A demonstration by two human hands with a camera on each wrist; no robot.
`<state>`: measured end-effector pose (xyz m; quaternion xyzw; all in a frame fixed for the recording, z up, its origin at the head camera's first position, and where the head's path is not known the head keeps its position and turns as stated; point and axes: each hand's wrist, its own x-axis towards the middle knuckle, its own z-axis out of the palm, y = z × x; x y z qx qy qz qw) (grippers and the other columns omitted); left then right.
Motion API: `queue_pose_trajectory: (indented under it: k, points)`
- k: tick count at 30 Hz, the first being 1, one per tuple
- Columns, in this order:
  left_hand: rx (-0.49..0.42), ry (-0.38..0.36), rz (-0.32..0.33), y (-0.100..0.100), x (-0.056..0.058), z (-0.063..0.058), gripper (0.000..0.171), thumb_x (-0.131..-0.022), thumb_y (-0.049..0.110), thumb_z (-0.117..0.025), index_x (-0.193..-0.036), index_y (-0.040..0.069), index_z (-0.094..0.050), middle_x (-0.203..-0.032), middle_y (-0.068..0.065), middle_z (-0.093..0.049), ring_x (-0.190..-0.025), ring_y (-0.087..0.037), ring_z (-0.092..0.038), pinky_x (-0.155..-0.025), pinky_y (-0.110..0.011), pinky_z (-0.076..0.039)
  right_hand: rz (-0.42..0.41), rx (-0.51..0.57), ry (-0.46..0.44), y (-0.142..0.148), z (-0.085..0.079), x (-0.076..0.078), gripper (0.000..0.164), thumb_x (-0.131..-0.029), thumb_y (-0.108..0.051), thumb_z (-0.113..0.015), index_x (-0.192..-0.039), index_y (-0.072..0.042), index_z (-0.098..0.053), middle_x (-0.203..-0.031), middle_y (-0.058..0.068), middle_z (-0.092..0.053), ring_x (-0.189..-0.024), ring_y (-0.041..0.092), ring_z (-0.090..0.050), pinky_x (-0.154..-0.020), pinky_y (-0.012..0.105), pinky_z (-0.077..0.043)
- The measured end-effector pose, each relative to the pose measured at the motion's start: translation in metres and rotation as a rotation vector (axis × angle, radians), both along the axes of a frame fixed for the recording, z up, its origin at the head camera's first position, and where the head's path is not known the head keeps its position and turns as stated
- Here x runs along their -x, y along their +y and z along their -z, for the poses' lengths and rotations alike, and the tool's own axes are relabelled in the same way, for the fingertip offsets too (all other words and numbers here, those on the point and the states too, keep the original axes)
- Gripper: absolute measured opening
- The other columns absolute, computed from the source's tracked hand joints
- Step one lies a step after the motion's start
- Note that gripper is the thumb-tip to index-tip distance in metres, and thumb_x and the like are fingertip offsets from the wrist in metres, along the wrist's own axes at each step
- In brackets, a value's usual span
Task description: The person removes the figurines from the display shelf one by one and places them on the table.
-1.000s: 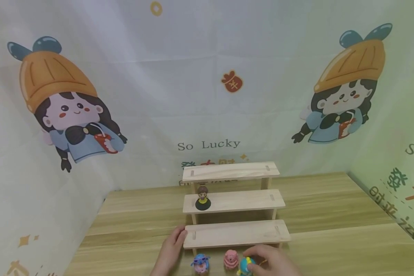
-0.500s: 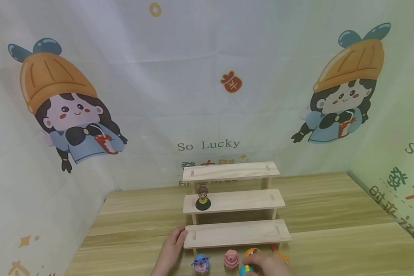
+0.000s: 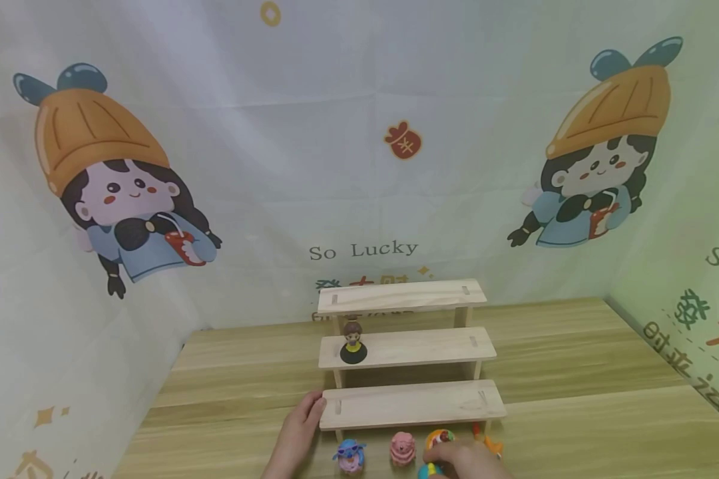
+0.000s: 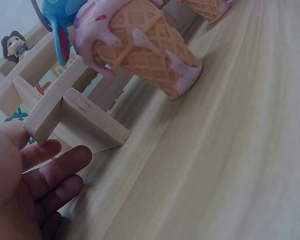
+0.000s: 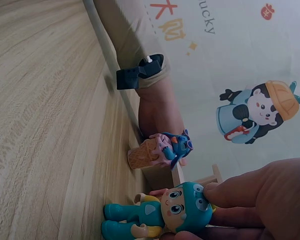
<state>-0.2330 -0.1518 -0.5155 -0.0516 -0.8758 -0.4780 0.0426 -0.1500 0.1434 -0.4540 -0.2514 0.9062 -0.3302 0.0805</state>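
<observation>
At the left end of a three-tier wooden shelf point(image 3: 413, 407), my left hand point(image 3: 299, 429) grips the lowest board, its thumb at the board's edge and fingers below in the left wrist view. My right hand point(image 3: 470, 460) pinches a toy figurine point(image 5: 190, 206) by its teal hood; in the right wrist view it has big eyes, yellow sleeves and teal legs. Between the hands, a blue creature figurine on an ice-cream cone point(image 3: 350, 456) and a pink figurine point(image 3: 403, 449) stand before the shelf. A brown-haired figurine in yellow point(image 3: 353, 340) stands on the middle tier's left.
Behind the right fingers show an orange figurine point(image 3: 440, 438) and another orange piece point(image 3: 493, 446), both partly hidden. The shelf stands on a wood-grain table point(image 3: 575, 372). A printed cloth backdrop point(image 3: 287, 166) encloses the back and sides.
My right hand has moved slightly down with the teal-hooded figurine, bringing the orange figurine and orange piece behind it into view. The left hand keeps its place on the shelf.
</observation>
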Motion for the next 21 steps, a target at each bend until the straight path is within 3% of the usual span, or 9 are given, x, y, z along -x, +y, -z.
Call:
queue_pose_trajectory:
  k: [13,21]
  points:
    - [-0.001,0.0,-0.004,0.001,-0.0017,-0.002,0.04,-0.101,0.032,-0.047,-0.124,0.001,-0.058,-0.125,-0.022,-0.061,-0.12,-0.043,-0.053,-0.1,-0.057,-0.041,0.007,0.095,-0.082,0.0027,0.0047,-0.001,0.026,-0.087,-0.022,-0.067,-0.104,-0.002,-0.066,-0.092,0.007,-0.072,-0.08,0.009,-0.066,-0.068,0.024,-0.055]
    - [0.004,0.004,-0.013,0.0015,-0.0022,-0.0018,0.039,-0.1,0.03,-0.048,-0.123,0.0,-0.059,-0.124,-0.023,-0.061,-0.119,-0.044,-0.053,-0.1,-0.058,-0.041,-0.025,0.062,-0.034,0.0029,0.0041,-0.0012,0.029,-0.087,-0.025,-0.068,-0.106,-0.004,-0.066,-0.097,0.007,-0.072,-0.086,0.013,-0.067,-0.073,0.025,-0.056]
